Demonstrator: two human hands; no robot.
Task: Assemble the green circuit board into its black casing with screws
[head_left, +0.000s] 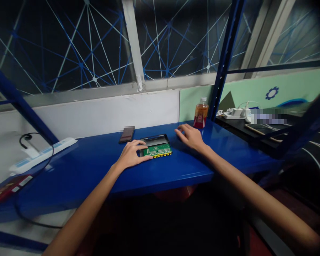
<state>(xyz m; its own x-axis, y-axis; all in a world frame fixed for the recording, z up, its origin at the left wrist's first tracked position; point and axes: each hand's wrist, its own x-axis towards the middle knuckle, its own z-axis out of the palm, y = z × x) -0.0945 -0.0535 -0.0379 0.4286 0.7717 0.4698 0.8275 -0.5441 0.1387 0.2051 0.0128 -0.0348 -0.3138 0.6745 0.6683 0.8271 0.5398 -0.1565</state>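
A green circuit board (158,151) with a row of yellow ports along its near edge sits at an open black case (161,139) on the blue table. Thumb and fingers of my left hand (130,153) grip the left end of the board and case. My right hand (190,137) is to the right of the case, apart from it, its fingers loosely bent and spread, with nothing visible in them. Behind the left hand lies a dark phone (127,135).
A drink bottle (201,113) stands at the back right of the blue table (96,163). At the left are a white power strip (44,155), a black cable (52,156) and a red box (10,188). A blue rack post (222,67) rises behind the bottle.
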